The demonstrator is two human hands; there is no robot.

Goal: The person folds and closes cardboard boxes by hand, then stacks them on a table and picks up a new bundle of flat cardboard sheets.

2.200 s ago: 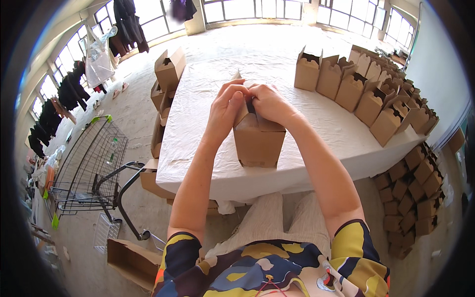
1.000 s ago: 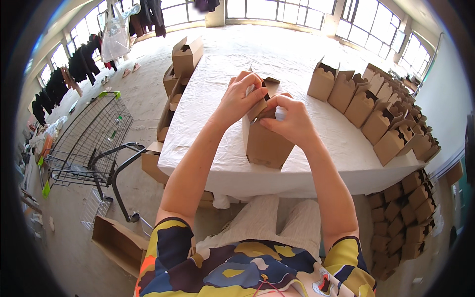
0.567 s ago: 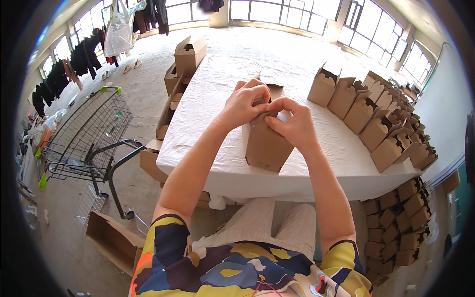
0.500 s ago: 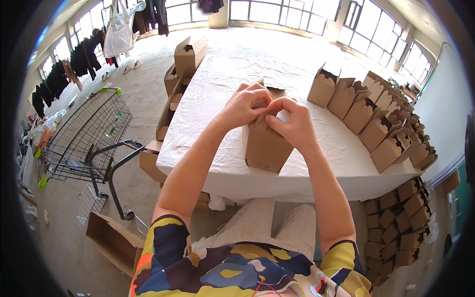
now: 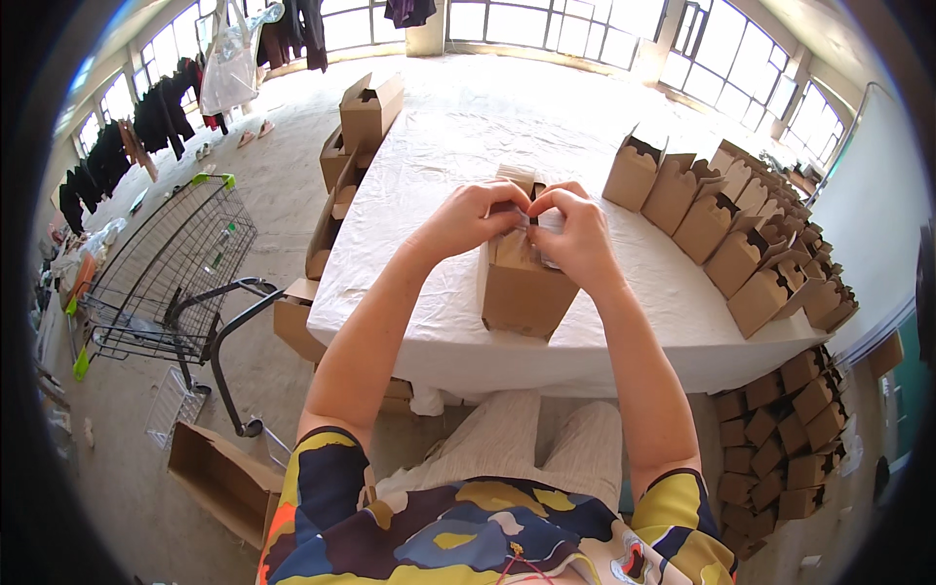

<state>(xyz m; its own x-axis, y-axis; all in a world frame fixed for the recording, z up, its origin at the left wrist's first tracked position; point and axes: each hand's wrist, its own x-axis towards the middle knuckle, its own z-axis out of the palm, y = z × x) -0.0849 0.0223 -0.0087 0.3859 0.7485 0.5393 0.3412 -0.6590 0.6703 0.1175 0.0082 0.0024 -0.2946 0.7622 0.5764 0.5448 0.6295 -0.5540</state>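
Note:
A brown cardboard box point(image 5: 526, 299) stands upright near the front edge of the white-covered table point(image 5: 439, 292), its top flaps partly folded over. Both hands are at its top with bent fingers. My left hand point(image 5: 475, 216) pinches the top from the left. From the right, my right hand point(image 5: 577, 237) does the same, thumb and forefinger together, so the fingertips of both hands almost meet over a dark gap. Something pale shows at the fingertips; I cannot make out what it is. A far flap point(image 5: 517, 175) rises behind the fingers.
Rows of similar boxes point(image 5: 702, 224) stand along the table's right side. More boxes point(image 5: 780, 439) are stacked below it. Open boxes point(image 5: 370, 112) line the left edge. On the floor at left are a wire shopping cart point(image 5: 175, 263) and an open carton point(image 5: 219, 478).
Both hands have shifted slightly at the top of the box. The near flap, upright before, now lies folded down, and the far flap shows more. The box itself stays put.

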